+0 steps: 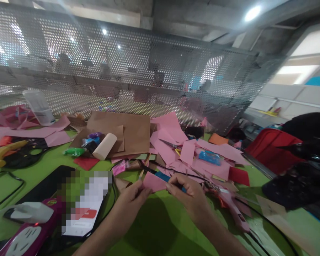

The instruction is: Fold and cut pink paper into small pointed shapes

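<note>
A small piece of pink paper (154, 182) is stretched between my two hands above the green table. My left hand (132, 202) pinches its left edge between thumb and fingers. At the opposite edge, the fingertips of my right hand (188, 195) are closed on the same paper. A blue object (162, 176) shows just behind the paper, partly hidden by my right hand. Close to that hand on the right lies a pink glue gun (233, 209) with a black cord. Cut pink paper sheets (170, 131) are heaped beyond my hands.
Brown cardboard (136, 131) and a cream roll (105, 146) lie behind. To the left are a phone (82, 213), a purple power strip (29, 234) and a yellow glue gun (5, 154). A perforated metal screen (122, 64) borders the back; a red chair (266, 151) is right.
</note>
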Available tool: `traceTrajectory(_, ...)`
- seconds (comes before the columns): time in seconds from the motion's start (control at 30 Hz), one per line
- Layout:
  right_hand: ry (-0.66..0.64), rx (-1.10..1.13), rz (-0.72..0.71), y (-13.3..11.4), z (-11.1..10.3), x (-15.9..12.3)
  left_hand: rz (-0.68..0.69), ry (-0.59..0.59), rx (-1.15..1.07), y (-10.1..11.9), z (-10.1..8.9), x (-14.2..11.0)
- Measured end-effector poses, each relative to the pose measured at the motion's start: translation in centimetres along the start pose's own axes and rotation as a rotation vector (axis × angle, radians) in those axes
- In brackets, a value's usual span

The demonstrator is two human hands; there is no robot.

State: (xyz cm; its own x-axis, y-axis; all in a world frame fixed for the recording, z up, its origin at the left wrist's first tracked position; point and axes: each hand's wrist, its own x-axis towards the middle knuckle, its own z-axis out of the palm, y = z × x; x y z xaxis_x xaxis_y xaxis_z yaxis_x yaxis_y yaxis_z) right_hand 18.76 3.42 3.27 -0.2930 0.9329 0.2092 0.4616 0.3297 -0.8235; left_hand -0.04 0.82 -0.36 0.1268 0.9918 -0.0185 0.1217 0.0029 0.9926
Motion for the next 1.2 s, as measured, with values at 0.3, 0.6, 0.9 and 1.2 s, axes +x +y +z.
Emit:
traceTrajectory(0.3, -0.009, -0.004, 0.000, -0.1, 0.1, 0.1, 0.005, 0.003, 0.060, -0.2, -0.1, -0.1)
traceTrajectory(0.6, -0.008, 0.142, 0.076, 1.1, -0.2, 0.6, -0.004, 0.009, 0.023, -1.2, -0.1, 0.0)
traceTrajectory(0.9, 0.024, 0.131, 0.070, 0.7, -0.2, 0.5, -0.038, 0.081, 0.108, -1.1, -0.8, 0.7)
traceTrajectory(1.2, 0.058, 0.220, 0.073, 0.7, -0.5, 0.8, -0.089, 0.020, -0.210, -0.5, -0.5, 0.5)
